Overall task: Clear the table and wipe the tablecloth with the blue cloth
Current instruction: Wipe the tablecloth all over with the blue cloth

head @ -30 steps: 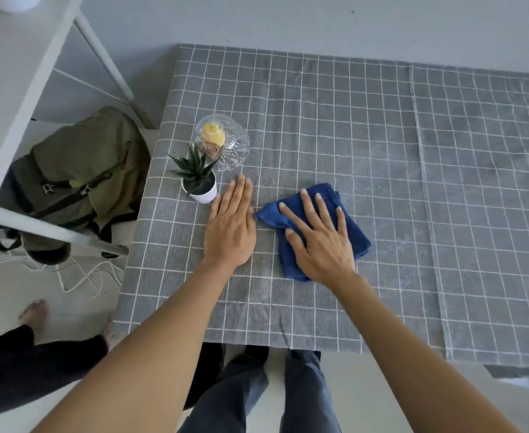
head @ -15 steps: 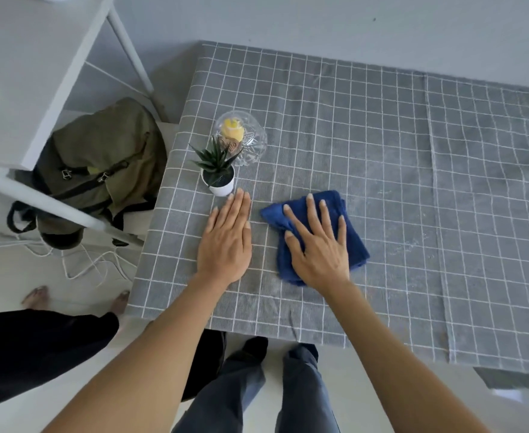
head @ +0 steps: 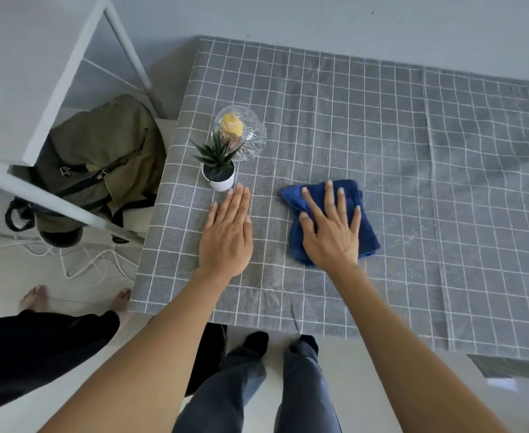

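Note:
A grey checked tablecloth point(head: 382, 135) covers the table. The folded blue cloth point(head: 368, 226) lies on it near the front edge, and my right hand point(head: 330, 232) presses flat on top with fingers spread. My left hand point(head: 227, 235) rests flat on the tablecloth to the left of the cloth, holding nothing. Its fingertips are just short of a small succulent in a white pot point(head: 221, 178). Behind the plant stands a clear glass bowl point(head: 252, 137) with a yellow item inside.
A white shelf frame point(head: 38, 57) stands left of the table, with an olive backpack point(head: 100, 157) and white cables point(head: 85, 264) on the floor beneath. Another person's bare feet point(head: 38, 296) and dark trousers are at the lower left. My legs are below the table's front edge.
My right hand has slid the blue cloth to the right, widening the gap to my left hand. The left hand has stayed flat beside the plant pot.

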`<state>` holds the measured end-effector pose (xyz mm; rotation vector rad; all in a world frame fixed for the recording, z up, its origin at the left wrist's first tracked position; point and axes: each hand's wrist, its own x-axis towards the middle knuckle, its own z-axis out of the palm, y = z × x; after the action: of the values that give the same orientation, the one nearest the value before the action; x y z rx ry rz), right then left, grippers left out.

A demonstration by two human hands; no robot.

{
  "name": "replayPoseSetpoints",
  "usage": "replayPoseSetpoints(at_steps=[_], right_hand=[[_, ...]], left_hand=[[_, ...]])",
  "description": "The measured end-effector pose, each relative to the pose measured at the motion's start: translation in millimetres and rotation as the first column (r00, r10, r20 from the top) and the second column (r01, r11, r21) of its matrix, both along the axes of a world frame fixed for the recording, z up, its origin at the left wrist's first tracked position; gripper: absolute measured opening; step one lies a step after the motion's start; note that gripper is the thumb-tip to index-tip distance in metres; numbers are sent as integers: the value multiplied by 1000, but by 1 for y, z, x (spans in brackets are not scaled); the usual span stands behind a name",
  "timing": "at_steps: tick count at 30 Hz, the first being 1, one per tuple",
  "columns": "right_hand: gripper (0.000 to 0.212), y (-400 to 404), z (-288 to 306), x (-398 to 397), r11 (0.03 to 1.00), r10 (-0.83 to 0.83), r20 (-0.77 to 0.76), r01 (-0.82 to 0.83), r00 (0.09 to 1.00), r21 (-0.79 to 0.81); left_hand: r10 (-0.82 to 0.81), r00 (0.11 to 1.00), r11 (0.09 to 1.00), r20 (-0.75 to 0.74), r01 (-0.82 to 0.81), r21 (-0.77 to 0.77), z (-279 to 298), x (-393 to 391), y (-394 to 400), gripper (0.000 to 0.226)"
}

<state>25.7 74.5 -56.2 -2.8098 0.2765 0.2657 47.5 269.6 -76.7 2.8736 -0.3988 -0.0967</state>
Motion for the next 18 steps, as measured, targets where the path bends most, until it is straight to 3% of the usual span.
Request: replayPoseSetpoints(at_steps=[3,6,12,18], right_hand=[[50,15,-2,-15,987,163,19,-163,986,-9],[50,8,-2,-13,978,206,15,-206,978,-24],[49,-28,-2,6,997,-79,3,79,997,-15],[51,5,2,-2,999,-53,-8,53,999,4]], left_hand=[[-5,1000,1000,-4,5,-3,0,0,-1,56],[-9,1000,1000,0,9,-8,-1,1,0,55],[-8,1000,1000,0,8,-8,-3,0,1,54],[1,1000,1000,3,-1,-2,-2,0,0,55]])
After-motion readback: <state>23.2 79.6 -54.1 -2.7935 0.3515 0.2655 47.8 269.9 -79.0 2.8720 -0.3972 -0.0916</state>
